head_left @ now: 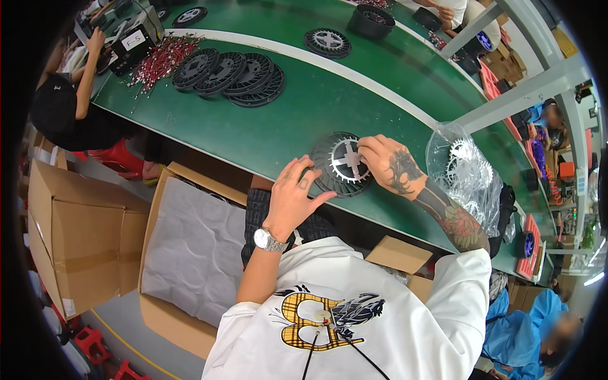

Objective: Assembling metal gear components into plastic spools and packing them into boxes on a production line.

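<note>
A black slotted round cover (323, 152) lies on the green worktable (253, 136) in front of me. At its middle is a silver toothed ring (333, 166) with a cross-shaped centre. My left hand (292, 191) is at the cover's near left edge, thumb and fingers spread apart around the rim. From the right, my right hand (380, 161) reaches over the cover, its fingertips pinched together at the right side of the ring. Whatever those fingertips hold is too small or hidden to name.
Several black round covers (256, 75) overlap farther left, beside a pile of red and white wires (161, 60) and a black machine (134, 41). A clear plastic bag (465, 168) of silver rings stands at right. An open carton (190, 253) sits below left; a co-worker (63, 104) is at far left.
</note>
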A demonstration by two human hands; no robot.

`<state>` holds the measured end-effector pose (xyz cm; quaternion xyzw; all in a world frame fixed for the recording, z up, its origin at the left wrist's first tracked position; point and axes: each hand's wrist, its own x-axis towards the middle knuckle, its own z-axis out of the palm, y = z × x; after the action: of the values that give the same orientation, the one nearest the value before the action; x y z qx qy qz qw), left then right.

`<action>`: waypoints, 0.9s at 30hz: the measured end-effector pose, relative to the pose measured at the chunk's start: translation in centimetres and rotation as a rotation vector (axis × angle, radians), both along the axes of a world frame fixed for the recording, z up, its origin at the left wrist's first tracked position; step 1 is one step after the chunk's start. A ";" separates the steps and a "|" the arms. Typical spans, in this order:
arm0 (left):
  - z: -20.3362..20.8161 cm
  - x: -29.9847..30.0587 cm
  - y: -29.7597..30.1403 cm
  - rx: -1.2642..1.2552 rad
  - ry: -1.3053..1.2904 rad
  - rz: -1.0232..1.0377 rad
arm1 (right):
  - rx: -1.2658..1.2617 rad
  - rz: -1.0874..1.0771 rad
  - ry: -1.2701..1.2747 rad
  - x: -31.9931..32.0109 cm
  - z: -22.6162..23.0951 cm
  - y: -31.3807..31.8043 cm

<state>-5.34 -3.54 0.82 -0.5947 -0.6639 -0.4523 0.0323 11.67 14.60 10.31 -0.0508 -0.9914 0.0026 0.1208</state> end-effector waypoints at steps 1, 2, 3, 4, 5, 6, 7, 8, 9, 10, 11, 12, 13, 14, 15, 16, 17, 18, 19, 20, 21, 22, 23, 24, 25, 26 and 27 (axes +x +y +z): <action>0.0 0.0 -0.1 -0.001 -0.001 0.005 | -0.001 0.005 -0.001 -0.2 -0.2 0.0; -0.1 0.0 -0.2 -0.004 -0.002 0.005 | -0.002 0.008 -0.020 -0.4 -0.3 0.0; -0.1 0.0 -0.2 -0.006 -0.004 0.004 | -0.003 0.011 -0.039 -0.5 -0.4 0.0; -0.1 0.0 -0.2 -0.005 -0.006 0.008 | -0.002 0.014 -0.041 -0.6 -0.5 0.1; -0.1 -0.1 -0.2 -0.006 -0.008 0.002 | 0.004 0.011 -0.036 -0.6 -0.7 0.1; -0.1 -0.1 -0.2 -0.007 -0.009 -0.004 | 0.009 0.008 -0.031 -0.7 -0.9 0.1; -0.1 0.0 -0.2 -0.007 -0.011 -0.003 | 0.009 0.010 -0.033 -0.7 -1.0 0.1; -0.2 -0.1 -0.3 -0.009 -0.008 -0.002 | 0.010 0.011 -0.037 -0.7 -1.1 0.1; -0.2 -0.1 -0.3 -0.011 -0.006 -0.001 | 0.011 0.011 -0.042 -0.7 -1.2 0.2; -0.2 -0.1 -0.3 -0.012 -0.008 0.001 | 0.011 0.013 -0.044 -0.7 -1.2 0.1; -0.2 -0.1 -0.3 -0.012 -0.009 0.000 | 0.008 0.013 -0.038 -0.7 -1.1 0.0; -0.2 -0.1 -0.3 -0.012 -0.011 -0.001 | 0.005 0.013 -0.032 -0.7 -1.1 0.0; -0.2 -0.1 -0.3 -0.014 -0.013 0.000 | 0.003 0.013 -0.034 -0.6 -1.1 0.0; -0.2 -0.2 -0.3 -0.015 -0.013 -0.005 | 0.001 0.014 -0.027 -0.6 -1.1 0.0; -0.2 -0.2 -0.3 -0.017 -0.013 -0.009 | -0.002 0.014 -0.020 -0.5 -1.1 0.0; -0.2 -0.2 -0.3 -0.018 -0.015 -0.009 | -0.004 0.014 -0.022 -0.5 -1.0 -0.1; -0.1 -0.2 -0.3 -0.016 -0.009 -0.008 | -0.009 0.013 -0.011 -0.6 -0.8 -0.2; -0.1 -0.2 -0.2 -0.015 -0.003 -0.007 | -0.015 0.011 0.000 -0.6 -0.8 -0.2; -0.1 -0.2 -0.2 -0.016 -0.004 -0.006 | -0.017 0.011 -0.001 -0.6 -0.9 -0.3; 0.0 -0.2 -0.2 -0.015 -0.005 -0.007 | -0.017 0.013 -0.010 -0.5 -1.0 -0.3; -0.1 -0.1 -0.2 -0.013 -0.005 -0.008 | -0.016 0.015 -0.019 -0.5 -1.1 -0.4; -0.1 -0.1 -0.2 -0.015 -0.006 -0.008 | -0.018 0.015 -0.020 -0.5 -1.3 -0.4; -0.1 -0.1 -0.1 -0.016 -0.004 -0.007 | -0.004 0.015 -0.036 -0.5 -1.4 -0.3; -0.2 -0.2 -0.1 -0.018 -0.002 -0.007 | 0.010 0.014 -0.051 -0.5 -1.5 -0.3; -0.2 -0.2 -0.1 -0.019 -0.002 -0.007 | 0.009 0.014 -0.052 -0.6 -1.6 -0.4; -0.2 -0.2 -0.2 -0.024 -0.003 -0.011 | 0.003 0.016 -0.040 -0.7 -1.6 -0.5; -0.2 -0.2 -0.2 -0.028 -0.004 -0.015 | -0.002 0.017 -0.029 -0.7 -1.7 -0.6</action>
<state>-5.55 -3.71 0.64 -0.5993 -0.6657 -0.4443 0.0191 10.92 13.99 8.65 -0.0426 -0.9934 0.0040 0.1064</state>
